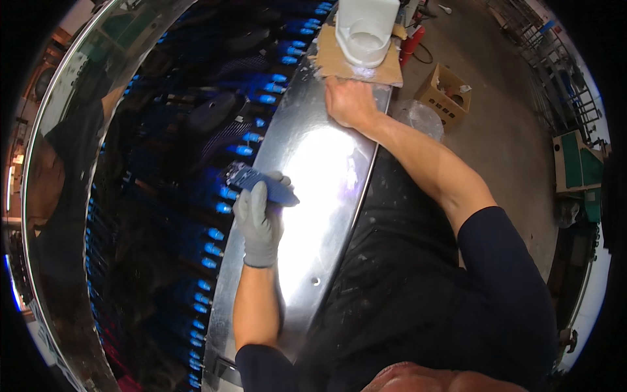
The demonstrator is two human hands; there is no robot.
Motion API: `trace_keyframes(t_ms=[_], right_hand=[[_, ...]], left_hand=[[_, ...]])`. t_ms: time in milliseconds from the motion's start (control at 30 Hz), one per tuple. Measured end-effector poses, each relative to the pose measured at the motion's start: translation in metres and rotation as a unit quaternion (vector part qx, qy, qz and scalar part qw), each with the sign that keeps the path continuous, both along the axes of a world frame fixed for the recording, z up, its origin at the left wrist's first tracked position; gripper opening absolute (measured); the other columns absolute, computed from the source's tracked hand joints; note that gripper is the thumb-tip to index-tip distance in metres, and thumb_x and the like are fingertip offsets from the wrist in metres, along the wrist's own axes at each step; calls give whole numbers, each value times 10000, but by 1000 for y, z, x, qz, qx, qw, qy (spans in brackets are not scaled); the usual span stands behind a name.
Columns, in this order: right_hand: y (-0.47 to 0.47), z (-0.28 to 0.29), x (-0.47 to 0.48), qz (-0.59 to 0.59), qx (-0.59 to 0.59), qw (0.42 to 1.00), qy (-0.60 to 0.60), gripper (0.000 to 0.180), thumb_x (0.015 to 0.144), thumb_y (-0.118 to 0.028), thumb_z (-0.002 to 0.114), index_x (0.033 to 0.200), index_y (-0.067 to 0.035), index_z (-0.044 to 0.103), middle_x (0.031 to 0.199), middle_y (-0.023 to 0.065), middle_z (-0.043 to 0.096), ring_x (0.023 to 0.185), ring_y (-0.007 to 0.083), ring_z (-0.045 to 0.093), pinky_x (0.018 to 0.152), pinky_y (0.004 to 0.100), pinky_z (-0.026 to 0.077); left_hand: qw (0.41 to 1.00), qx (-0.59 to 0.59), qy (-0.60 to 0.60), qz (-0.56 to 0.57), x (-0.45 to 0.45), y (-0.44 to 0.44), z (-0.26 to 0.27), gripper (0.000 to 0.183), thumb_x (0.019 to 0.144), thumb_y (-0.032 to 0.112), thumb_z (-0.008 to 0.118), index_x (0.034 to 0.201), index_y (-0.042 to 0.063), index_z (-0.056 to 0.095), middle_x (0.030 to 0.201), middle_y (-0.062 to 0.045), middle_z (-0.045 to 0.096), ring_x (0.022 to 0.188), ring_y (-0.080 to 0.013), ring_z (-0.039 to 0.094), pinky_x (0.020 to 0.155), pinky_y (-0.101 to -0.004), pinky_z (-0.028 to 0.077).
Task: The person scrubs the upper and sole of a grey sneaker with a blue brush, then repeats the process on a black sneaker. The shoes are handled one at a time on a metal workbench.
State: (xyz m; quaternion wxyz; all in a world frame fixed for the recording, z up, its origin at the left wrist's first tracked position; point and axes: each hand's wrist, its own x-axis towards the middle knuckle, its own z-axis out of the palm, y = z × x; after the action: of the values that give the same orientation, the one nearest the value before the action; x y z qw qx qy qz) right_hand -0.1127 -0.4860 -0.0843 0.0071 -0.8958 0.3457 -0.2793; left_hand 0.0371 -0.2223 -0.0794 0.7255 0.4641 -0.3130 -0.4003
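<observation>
My left hand (258, 215) wears a grey glove and grips a dark blue, ribbed, flat oblong piece (267, 185) with a frayed or clear far end. I cannot tell exactly what it is. It is held over the inner edge of a shiny metal ledge (274, 147), beside a row of blue-tipped fittings (243, 150). My bare right hand (350, 100) rests on the ledge with curled fingers, against the near edge of a cardboard sheet (338, 59). Its fingertips are hidden. On the cardboard stands a white plastic container (367, 24) with a round opening.
Left of the ledge lies a dark machine interior (161, 196), bounded by a curved, reflective transparent cover (73, 98). To the right, a cardboard box (443, 95), a clear plastic bag (421, 117) and a red cylinder (412, 45) stand on the floor. Metal racks (563, 63) line the far right.
</observation>
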Motion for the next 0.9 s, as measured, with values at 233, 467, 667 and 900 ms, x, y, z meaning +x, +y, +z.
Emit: trace_keyframes(t_ms=[233,467,667,900], right_hand=[[111,0,-41,118,124,985,19,123,932,-174,580,902,-55,589,640,209,636,579,451,640,543,571,514],[31,-3,11,-3,18,1000,26,135,960,-178,578,919,-49,583,685,235,664,587,451,648,543,576,509],[79,-2,-26,50,58,997,19,142,973,-176,580,956,-36,593,660,226,661,584,456,656,535,581,510],[83,-8,-21,27,38,997,54,164,975,-188,581,1007,-30,615,716,235,684,619,467,668,543,593,512]], left_hand=[[967,-14,-250,39,9,-3,-2,333,1127,91,406,1087,-120,660,1001,-195,758,831,-236,774,738,-335,658],[998,-21,-57,24,2,-1,2,351,1117,146,443,1110,-118,675,997,-202,758,864,-239,772,738,-323,650],[997,45,-61,-4,5,-9,12,443,1115,281,478,1147,-125,652,997,-227,746,905,-287,752,852,-389,616],[985,39,-167,5,11,3,11,460,1116,286,463,1138,-125,667,994,-222,750,897,-278,751,853,-383,613]])
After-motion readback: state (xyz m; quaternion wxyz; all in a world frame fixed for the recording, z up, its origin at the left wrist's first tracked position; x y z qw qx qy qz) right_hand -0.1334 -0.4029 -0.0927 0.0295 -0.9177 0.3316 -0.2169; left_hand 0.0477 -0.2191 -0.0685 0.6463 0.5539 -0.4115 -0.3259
